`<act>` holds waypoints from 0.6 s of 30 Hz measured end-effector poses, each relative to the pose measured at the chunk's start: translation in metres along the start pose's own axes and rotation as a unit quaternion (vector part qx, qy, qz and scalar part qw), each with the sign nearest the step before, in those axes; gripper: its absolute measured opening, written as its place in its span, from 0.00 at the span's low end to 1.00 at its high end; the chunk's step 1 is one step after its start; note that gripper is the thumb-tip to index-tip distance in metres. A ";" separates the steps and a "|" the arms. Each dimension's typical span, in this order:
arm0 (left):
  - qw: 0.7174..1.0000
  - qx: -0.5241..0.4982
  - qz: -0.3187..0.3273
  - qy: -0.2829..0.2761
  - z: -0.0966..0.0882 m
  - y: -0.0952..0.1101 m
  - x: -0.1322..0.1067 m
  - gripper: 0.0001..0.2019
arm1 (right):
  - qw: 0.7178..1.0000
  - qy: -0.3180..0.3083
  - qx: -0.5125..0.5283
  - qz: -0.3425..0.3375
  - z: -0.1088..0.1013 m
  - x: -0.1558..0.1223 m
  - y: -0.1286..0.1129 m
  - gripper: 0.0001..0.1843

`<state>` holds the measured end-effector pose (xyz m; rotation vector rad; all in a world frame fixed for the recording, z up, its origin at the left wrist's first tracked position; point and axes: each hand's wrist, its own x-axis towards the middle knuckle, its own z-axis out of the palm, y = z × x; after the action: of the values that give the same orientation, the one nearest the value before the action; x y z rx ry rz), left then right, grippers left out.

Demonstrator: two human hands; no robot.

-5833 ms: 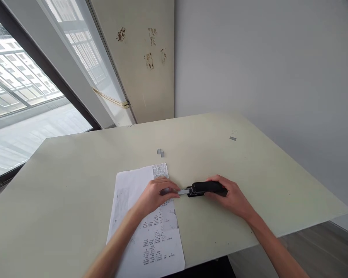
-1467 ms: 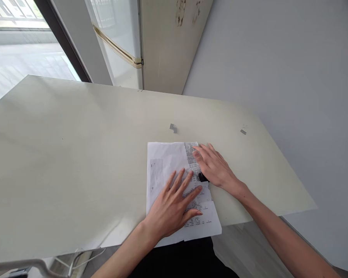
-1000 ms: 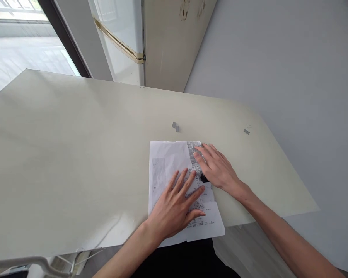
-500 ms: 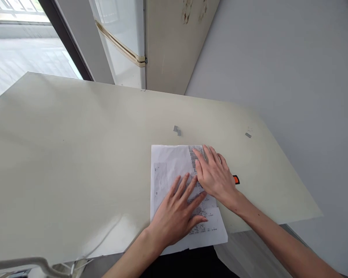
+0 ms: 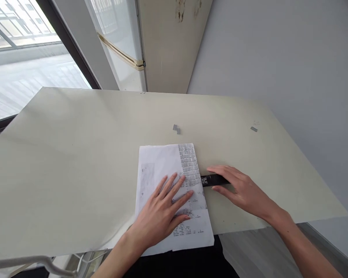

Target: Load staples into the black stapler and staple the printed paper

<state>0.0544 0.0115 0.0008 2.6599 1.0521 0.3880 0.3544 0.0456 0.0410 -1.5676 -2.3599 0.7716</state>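
Two hands: left hand (image 5: 159,212) splayed flat on paper (image 5: 162,158), right hand (image 5: 243,189) half-curled loosely around stapler (image 5: 212,180).

You can slide your left hand (image 5: 162,214) leftward over the table (image 5: 75,173); beyond the paper (image 5: 159,158), small grey strips (image 5: 176,129) lie in your way, and the black stapler (image 5: 214,180) blocks the paper's right edge.

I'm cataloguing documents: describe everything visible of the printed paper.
The printed paper is white, slightly creased, with small dark text, a dense grey strip at its far right corner and a faint grey patch at left. It lies flat, overhanging the near edge of the table. The left grip, a spread hand, rests on it; the black stapler lies at its right edge, contact unclear.
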 end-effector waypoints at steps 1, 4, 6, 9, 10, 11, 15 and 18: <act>1.000 0.003 0.000 -0.004 -0.002 -0.001 -0.001 0.31 | 1.000 0.018 -0.008 -0.005 0.001 -0.004 0.006 0.24; 1.000 0.018 -0.016 -0.002 -0.009 -0.007 -0.009 0.31 | 0.997 0.072 -0.022 -0.004 0.005 -0.016 0.022 0.19; 0.998 0.029 -0.046 0.013 -0.016 -0.018 -0.020 0.31 | 0.994 0.106 -0.017 0.014 0.005 -0.025 0.033 0.17; 0.995 0.046 -0.084 0.027 -0.028 -0.039 -0.043 0.32 | 0.985 0.161 0.003 0.060 0.004 -0.042 0.052 0.19; 0.994 0.054 -0.088 0.023 -0.032 -0.044 -0.050 0.32 | 0.981 0.179 0.007 0.080 0.004 -0.049 0.059 0.20; 0.994 0.060 -0.089 0.019 -0.034 -0.048 -0.055 0.32 | 0.975 0.194 0.011 0.103 0.003 -0.056 0.066 0.22; 0.995 0.072 -0.067 0.005 -0.032 -0.042 -0.054 0.34 | 0.946 0.241 0.030 0.214 -0.003 -0.080 0.084 0.27; 0.996 0.079 -0.042 0.016 -0.018 -0.022 -0.026 0.34 | 0.924 0.269 0.052 0.267 -0.007 -0.094 0.085 0.28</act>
<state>0.0161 0.0112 0.0069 2.7417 1.2482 0.3447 0.4644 -0.0115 0.0133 -2.0746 -1.5001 0.4521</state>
